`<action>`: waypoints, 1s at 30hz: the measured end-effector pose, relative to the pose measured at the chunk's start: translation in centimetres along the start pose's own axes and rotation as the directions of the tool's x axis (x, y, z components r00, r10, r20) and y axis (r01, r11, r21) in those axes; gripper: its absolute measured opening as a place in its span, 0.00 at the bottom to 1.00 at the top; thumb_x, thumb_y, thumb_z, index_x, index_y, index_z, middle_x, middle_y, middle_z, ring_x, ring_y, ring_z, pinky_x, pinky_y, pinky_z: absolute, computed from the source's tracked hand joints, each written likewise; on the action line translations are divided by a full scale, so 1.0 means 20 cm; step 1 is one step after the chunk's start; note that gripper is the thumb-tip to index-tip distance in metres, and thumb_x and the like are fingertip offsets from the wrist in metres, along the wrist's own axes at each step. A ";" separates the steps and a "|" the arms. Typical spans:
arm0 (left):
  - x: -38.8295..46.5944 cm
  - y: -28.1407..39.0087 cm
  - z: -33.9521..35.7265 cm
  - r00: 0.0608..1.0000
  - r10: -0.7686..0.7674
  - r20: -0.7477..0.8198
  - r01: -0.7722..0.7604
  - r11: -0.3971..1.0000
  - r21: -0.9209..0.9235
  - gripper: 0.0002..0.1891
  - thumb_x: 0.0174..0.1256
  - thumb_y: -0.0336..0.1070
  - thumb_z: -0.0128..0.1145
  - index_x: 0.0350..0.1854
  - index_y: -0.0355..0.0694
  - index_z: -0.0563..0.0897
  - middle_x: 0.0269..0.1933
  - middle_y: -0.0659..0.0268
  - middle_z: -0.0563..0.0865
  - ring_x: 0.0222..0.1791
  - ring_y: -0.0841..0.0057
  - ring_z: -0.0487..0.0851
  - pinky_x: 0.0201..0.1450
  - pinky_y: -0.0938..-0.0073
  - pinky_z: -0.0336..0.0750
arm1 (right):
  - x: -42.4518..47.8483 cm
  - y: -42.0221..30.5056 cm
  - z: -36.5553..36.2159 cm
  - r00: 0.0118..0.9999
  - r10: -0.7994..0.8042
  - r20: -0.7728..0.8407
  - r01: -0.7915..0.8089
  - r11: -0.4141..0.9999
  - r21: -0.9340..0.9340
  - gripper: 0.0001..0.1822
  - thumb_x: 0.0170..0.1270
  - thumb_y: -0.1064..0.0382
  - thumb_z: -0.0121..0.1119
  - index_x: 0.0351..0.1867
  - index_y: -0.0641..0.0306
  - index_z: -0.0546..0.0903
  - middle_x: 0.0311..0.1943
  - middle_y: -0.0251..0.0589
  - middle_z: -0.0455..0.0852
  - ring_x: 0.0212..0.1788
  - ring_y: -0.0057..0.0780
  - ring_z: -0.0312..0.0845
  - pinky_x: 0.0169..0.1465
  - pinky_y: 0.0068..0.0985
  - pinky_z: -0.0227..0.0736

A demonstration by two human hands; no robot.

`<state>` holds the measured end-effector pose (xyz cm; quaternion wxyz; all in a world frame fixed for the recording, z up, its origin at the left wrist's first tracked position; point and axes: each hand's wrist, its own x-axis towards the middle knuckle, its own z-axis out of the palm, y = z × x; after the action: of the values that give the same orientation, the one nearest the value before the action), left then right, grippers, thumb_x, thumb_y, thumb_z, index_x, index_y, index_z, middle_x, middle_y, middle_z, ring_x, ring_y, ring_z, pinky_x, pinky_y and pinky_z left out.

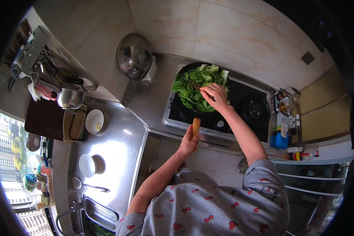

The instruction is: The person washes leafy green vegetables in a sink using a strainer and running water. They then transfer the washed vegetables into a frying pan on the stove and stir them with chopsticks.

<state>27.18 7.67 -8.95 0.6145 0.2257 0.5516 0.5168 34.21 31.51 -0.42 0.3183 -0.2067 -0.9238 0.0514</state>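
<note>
Leafy greens (pixel 194 78) are heaped above the rim of a dark wok (pixel 191 65) on the black gas hob (pixel 180 109). My right hand (pixel 216 95) grips reddish-brown chopsticks (pixel 194 86), whose far ends reach into the leaves. In front of the hob, my left hand (pixel 190 139) is closed around a wooden handle (pixel 196 125) that points towards the wok. Whether this handle joins the wok cannot be told. The heap hides the wok's inside.
A metal lid (pixel 134 56) leans against the wall at the left. Bowls (pixel 95 121), a white bowl (pixel 87 165) and a ladle (pixel 90 185) lie on the steel counter. The sink (pixel 101 208) is lower left. Bottles and a blue box (pixel 281 138) stand right of the hob.
</note>
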 end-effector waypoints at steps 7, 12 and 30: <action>-0.01 0.02 0.00 1.000 0.003 0.011 -0.003 1.000 0.007 0.35 0.79 0.35 0.48 0.82 0.53 0.47 0.27 0.68 0.74 0.16 0.81 0.71 0.16 0.77 0.65 | -0.18 -0.03 -0.09 0.999 -0.046 0.015 0.047 0.999 -0.006 0.06 0.63 0.61 0.66 0.38 0.56 0.85 0.33 0.31 0.86 0.38 0.33 0.78 0.42 0.32 0.71; 0.00 0.01 0.00 1.000 -0.006 0.004 0.006 1.000 -0.002 0.35 0.78 0.35 0.49 0.81 0.52 0.47 0.27 0.68 0.75 0.16 0.81 0.71 0.16 0.77 0.66 | -0.27 -0.05 -0.17 0.996 -0.086 0.030 0.087 0.995 -0.045 0.08 0.59 0.64 0.68 0.40 0.56 0.85 0.33 0.30 0.85 0.37 0.32 0.78 0.42 0.31 0.71; 0.02 -0.01 -0.01 1.000 0.008 0.004 -0.008 0.998 0.068 0.35 0.79 0.38 0.49 0.81 0.52 0.46 0.28 0.68 0.75 0.17 0.82 0.72 0.15 0.78 0.67 | -0.32 -0.01 -0.19 0.988 -0.122 0.100 0.116 0.991 0.062 0.10 0.58 0.66 0.70 0.42 0.59 0.85 0.34 0.32 0.85 0.37 0.33 0.80 0.41 0.29 0.77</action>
<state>27.05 7.88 -9.35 0.6053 0.2498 0.5670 0.4998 41.01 28.57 -1.00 0.2783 -0.1392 -0.9479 0.0687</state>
